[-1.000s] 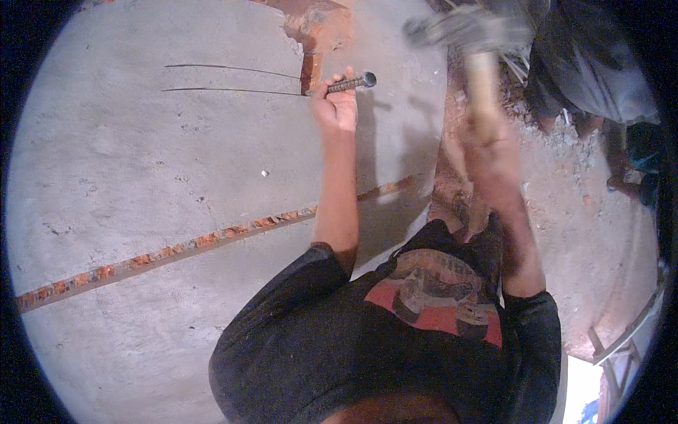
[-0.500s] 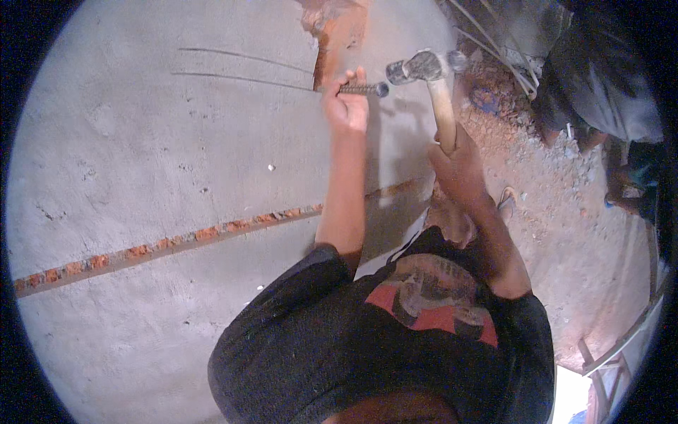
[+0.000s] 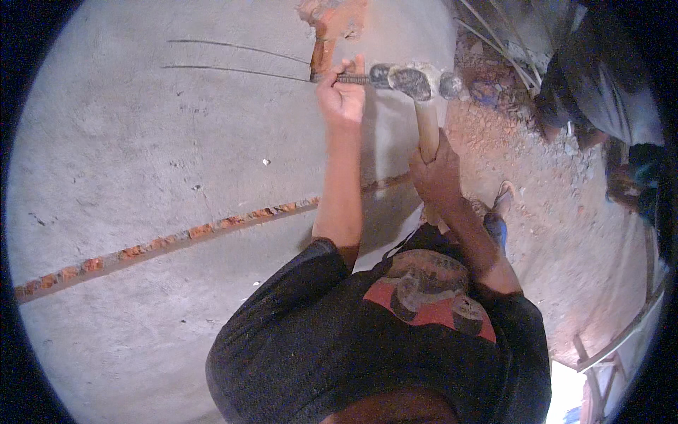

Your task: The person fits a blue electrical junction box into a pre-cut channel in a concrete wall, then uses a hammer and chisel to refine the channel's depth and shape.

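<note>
My left hand (image 3: 342, 95) is closed around a ribbed steel chisel (image 3: 357, 79) that lies level against the grey plastered wall (image 3: 176, 141). The chisel's far end meets the edge of a broken patch of exposed orange brick (image 3: 323, 53); its tip is hidden by my fingers and the patch edge. My right hand (image 3: 436, 173) grips the wooden handle of a hammer (image 3: 411, 81). The hammer's face is at the chisel's struck end, seemingly touching it. Two dark parallel lines (image 3: 236, 46) run across the plaster left of the patch.
A narrow groove (image 3: 191, 232) showing brick crosses the wall below my left arm. Rubble (image 3: 487, 134) covers the floor at right, with long thin poles (image 3: 505, 49) above it. Another person (image 3: 600, 85) is at the upper right. Wooden pieces (image 3: 600, 360) stand at lower right.
The hammer has swung left and slightly down, from apart to the chisel's end. My right hand moved left and down with it. My left hand still holds the chisel.
</note>
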Motion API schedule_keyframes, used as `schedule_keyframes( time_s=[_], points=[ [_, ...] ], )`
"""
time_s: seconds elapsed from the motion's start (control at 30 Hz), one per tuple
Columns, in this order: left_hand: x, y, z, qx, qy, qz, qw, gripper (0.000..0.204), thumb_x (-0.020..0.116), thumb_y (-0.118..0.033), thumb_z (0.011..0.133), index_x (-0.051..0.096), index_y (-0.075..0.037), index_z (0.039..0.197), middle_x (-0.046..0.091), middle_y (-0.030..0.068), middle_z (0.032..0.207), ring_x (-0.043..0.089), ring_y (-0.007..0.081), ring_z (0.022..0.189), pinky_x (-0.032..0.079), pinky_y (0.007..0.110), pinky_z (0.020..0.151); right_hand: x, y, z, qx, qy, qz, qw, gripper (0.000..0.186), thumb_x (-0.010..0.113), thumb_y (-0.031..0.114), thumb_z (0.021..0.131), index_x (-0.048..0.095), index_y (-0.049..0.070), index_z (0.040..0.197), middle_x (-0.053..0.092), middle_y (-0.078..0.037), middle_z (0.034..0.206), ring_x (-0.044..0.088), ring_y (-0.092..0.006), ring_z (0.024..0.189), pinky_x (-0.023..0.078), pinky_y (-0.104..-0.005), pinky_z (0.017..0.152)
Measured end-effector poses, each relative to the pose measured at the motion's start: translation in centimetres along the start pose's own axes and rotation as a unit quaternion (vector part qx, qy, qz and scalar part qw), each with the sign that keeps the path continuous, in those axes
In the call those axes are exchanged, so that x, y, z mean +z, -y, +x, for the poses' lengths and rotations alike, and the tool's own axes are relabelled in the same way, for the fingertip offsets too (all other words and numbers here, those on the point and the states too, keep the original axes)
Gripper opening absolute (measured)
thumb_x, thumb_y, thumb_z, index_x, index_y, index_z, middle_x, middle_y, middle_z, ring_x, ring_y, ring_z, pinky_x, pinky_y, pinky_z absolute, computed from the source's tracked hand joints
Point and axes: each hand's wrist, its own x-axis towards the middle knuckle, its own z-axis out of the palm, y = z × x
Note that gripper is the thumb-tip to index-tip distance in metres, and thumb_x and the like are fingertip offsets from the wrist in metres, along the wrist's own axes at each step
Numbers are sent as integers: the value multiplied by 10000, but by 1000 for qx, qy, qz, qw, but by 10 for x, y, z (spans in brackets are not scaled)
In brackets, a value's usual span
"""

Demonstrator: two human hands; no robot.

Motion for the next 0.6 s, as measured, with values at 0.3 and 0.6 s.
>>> schedule_keyframes(
  time_s=[0.3,0.6],
  points=[
    [-6,-23,-5,-39,20,-53,998,74,428,71,813,464,66,877,554,182,825,570,269,788,425,480,972,-121,-4,31,95,-81,699,704,183,569,80,838,522,63,1014,536,-44,686,514,-180,528,466,-331,519],
    [-20,-19,8,-120,62,-57,989,131,480,104,773,529,71,890,587,189,806,597,264,784,416,502,970,-17,-14,-4,78,190,345,916,243,572,184,823,527,59,1026,590,-80,730,570,-297,614,491,-388,632]
  ],
)
